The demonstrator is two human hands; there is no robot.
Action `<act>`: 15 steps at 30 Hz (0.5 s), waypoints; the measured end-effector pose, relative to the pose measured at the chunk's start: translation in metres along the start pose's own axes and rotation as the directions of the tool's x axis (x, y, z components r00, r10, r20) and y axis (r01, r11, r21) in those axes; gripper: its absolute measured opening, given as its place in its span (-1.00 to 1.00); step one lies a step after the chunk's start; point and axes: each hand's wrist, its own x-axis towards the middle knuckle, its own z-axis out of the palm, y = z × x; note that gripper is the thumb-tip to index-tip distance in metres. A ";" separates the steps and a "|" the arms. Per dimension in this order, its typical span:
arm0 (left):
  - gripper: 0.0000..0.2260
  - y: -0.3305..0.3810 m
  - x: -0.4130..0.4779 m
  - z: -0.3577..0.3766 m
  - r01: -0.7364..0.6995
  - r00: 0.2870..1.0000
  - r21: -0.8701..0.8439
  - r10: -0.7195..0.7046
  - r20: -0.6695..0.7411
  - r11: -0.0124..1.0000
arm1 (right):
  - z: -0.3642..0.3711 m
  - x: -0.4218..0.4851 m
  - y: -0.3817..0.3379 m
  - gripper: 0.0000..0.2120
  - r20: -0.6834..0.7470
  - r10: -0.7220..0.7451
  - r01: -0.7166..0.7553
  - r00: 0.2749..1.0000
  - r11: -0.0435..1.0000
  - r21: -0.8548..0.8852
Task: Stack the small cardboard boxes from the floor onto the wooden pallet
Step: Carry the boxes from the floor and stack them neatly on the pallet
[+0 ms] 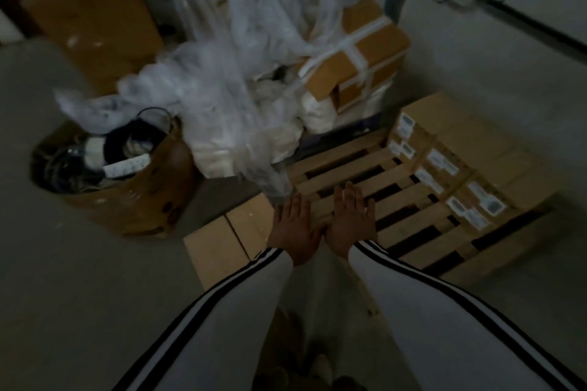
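Beyond empty grips (324, 225), boxes (451, 165) on pallet (365, 187)

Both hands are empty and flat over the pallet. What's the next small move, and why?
Probably swing both hands left and down to the carton on the floor beside the pallet. The left hand and right hand are open and hold nothing, small boxes fill only the pallet's right side, and bare slats remain.
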 end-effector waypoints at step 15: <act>-0.27 -0.289 -0.011 0.013 0.478 0.877 -0.138 -0.480 0.021 0.868 | 0.090 0.087 -0.260 -0.21 0.259 -0.406 0.452 0.877 0.878 -0.156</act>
